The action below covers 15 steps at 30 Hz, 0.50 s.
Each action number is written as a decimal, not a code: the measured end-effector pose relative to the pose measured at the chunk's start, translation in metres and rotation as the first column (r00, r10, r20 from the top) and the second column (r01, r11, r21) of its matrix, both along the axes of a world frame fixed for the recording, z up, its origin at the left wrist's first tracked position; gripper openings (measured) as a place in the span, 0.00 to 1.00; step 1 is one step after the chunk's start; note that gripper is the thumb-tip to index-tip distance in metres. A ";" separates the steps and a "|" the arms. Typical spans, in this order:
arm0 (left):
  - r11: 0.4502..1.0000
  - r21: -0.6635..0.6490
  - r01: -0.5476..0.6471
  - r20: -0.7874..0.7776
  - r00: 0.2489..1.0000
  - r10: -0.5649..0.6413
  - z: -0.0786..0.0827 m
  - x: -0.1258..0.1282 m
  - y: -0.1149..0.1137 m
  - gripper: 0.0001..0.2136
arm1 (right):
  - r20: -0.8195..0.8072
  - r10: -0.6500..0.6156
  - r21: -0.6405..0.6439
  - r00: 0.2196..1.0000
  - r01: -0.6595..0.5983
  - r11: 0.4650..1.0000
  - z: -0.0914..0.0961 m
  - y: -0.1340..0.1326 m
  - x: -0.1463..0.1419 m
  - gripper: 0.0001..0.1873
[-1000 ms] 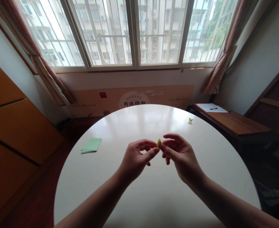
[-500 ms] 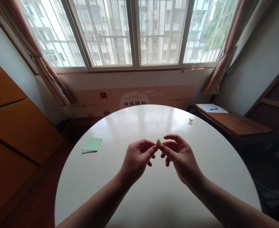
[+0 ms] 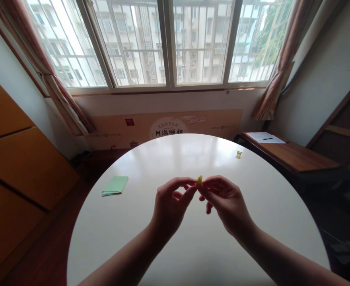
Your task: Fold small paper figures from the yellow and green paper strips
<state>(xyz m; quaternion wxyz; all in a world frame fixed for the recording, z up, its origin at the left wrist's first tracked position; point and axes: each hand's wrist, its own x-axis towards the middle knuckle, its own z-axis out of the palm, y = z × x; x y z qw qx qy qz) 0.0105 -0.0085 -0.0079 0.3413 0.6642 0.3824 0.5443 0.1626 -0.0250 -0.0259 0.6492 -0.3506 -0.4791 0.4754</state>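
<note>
A small yellow folded-paper piece (image 3: pixel 199 181) is held up between both hands, above the middle of the white round table. My left hand (image 3: pixel 170 202) pinches its left side with thumb and index finger. From the right, my right hand (image 3: pixel 227 200) closes thumb and forefinger on the same piece, its other fingers curled beneath. The fingertips nearly meet and hide the lower part of the paper. Farther back on the table, to the right, lies another small yellow folded shape (image 3: pixel 238 154). Left of my hands rests a short stack of green paper sheets (image 3: pixel 115 185).
The white round table (image 3: pixel 175 250) spans the view in front of me. At the right stands a wooden bench (image 3: pixel 308 157) bearing a white sheet (image 3: pixel 257 138) and a dark pen (image 3: pixel 268 138). Wooden cabinet fronts (image 3: pixel 8 159) rise at the left, and a barred window lies ahead.
My right index finger has come down from its raised position onto the yellow piece. My left index finger now arches higher, and the piece looks slightly tilted and wider at the top.
</note>
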 end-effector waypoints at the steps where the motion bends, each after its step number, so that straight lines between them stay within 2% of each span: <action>1: 1.000 0.015 0.002 -0.006 1.000 -0.001 0.000 -0.001 0.000 0.05 | -0.015 0.006 -0.007 1.000 -0.006 1.000 0.000 0.000 0.000 0.12; 8: 0.993 0.082 0.084 -0.006 0.996 -0.084 0.003 -0.004 -0.002 0.04 | -0.068 0.046 -0.010 0.997 -0.046 0.999 0.000 -0.001 0.000 0.12; 15: 0.982 0.085 0.167 -0.045 0.985 -0.164 0.005 -0.008 0.004 0.02 | 0.009 0.050 0.073 0.999 -0.050 0.996 0.000 0.000 0.005 0.09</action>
